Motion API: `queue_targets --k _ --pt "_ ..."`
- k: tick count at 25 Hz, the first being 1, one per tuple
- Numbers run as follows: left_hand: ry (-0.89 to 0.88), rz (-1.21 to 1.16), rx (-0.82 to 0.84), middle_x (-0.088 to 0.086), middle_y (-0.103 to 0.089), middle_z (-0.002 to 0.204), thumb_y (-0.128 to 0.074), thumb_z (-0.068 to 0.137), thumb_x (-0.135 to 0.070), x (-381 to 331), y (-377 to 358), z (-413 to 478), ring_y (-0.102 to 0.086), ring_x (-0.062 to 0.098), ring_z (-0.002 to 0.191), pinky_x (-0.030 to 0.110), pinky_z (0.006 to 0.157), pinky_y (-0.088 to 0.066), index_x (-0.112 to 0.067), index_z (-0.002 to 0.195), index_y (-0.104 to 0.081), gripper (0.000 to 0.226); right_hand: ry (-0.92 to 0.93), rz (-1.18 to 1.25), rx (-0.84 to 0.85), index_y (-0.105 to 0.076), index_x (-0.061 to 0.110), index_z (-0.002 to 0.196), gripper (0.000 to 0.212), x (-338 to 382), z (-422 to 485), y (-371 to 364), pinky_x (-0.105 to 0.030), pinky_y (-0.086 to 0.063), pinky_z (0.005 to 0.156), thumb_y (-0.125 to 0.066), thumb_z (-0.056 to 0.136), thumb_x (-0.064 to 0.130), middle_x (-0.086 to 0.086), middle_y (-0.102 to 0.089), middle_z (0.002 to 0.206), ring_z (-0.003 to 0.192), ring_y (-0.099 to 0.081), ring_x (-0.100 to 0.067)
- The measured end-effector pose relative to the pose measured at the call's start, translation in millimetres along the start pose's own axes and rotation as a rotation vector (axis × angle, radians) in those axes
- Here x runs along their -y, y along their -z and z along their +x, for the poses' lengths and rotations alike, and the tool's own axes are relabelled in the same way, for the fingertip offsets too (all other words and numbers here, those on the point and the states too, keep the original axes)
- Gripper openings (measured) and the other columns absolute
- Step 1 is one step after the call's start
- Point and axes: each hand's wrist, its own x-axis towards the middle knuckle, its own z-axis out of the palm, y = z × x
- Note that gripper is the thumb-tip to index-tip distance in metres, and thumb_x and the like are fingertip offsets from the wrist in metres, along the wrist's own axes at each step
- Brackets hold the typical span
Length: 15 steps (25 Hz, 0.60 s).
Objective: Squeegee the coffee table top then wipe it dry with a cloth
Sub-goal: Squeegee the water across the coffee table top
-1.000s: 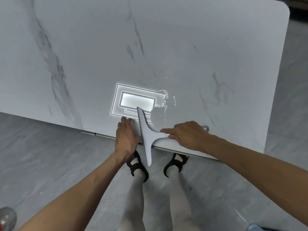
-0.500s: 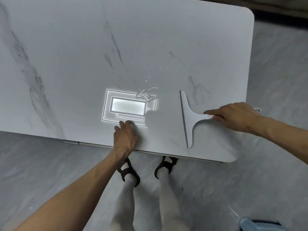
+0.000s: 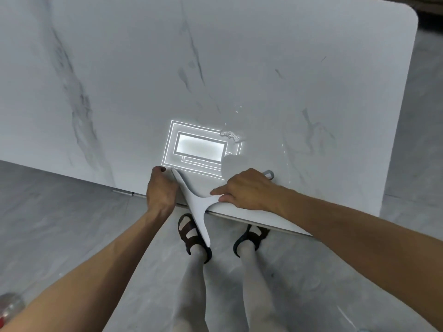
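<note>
My right hand (image 3: 244,190) is curled over the handle of the white T-shaped plastic squeegee (image 3: 197,202), index finger pointing along it. The squeegee sits skewed at the near edge of the white grey-veined marble-look table (image 3: 311,68), blade's far end on the top and its near end sticking out past the edge over my dark brown sandal (image 3: 189,233). My left hand (image 3: 160,190) rests on that same edge right beside the blade's far tip, honestly can't tell if its fingers are flat or curled, and a small puddle of water (image 3: 230,135) sits further in.
</note>
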Motion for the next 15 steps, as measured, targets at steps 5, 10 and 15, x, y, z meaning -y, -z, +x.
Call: queue_targets --k 5,10,15 --pt "-0.088 0.071 0.075 0.01 -0.06 0.121 -0.054 0.083 -0.005 -2.4 0.4 2.4 -0.059 0.027 0.101 0.029 0.074 -0.039 -0.012 0.133 -0.041 0.052 -0.119 0.069 -0.081 -0.052 0.049 0.132 0.036 -39.2 -1.0 25.8 -0.034 -0.041 0.08 -0.038 0.098 0.051 0.005 -0.068 0.119 0.11 -0.061 -0.021" --pt "-0.176 0.116 0.143 0.012 -0.056 0.125 -0.05 0.085 -0.004 -34.6 -18.1 -13.6 -0.056 0.028 0.103 0.031 0.078 -0.041 -0.011 0.135 -0.04 0.052 -0.435 0.122 -0.169 -0.049 0.055 0.13 0.036 -123.5 -62.2 49.9 -0.035 -0.041 0.084 -0.034 0.097 0.052 0.012 -0.064 0.128 0.117 -0.057 -0.021" --pt "-0.163 0.148 0.21 0.015 -0.05 0.133 -0.05 0.09 -0.01 -54.3 -21.7 -19.7 -0.053 0.034 0.116 0.035 0.088 -0.041 -0.009 0.133 -0.042 0.044 -0.605 0.107 -0.223 -0.049 0.057 0.128 0.037 -176.5 -135.4 55.7 -0.03 -0.035 0.074 -0.03 0.097 0.053 0.013 -0.066 0.124 0.109 -0.061 -0.022"
